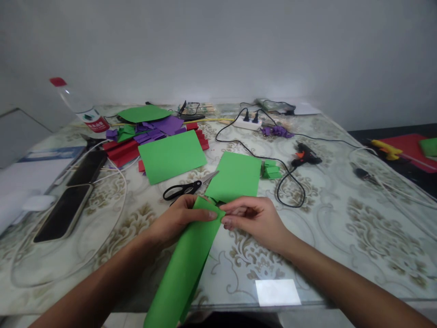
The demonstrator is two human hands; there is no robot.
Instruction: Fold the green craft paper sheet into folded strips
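A long sheet of green paper (186,262), bent over along its length, slopes from the table's front edge up to my hands. My left hand (184,216) grips its upper end, thumb on top and fingers underneath. At the right corner of that end, my right hand (251,218) pinches the paper's edge between thumb and forefinger. Just beyond my hands lie black-handled scissors (186,187), blades pointing to the right. One flat green sheet (235,175) rests beside the blade tips, and another green sheet (172,156) lies further left.
Red paper strips (123,152) and purple paper (169,124) are heaped at the back left near a bottle (90,116). Two phones (64,212) lie at left. A corded glue gun (305,156) is at right, with a white power strip (247,123) behind. Cables cross both sides.
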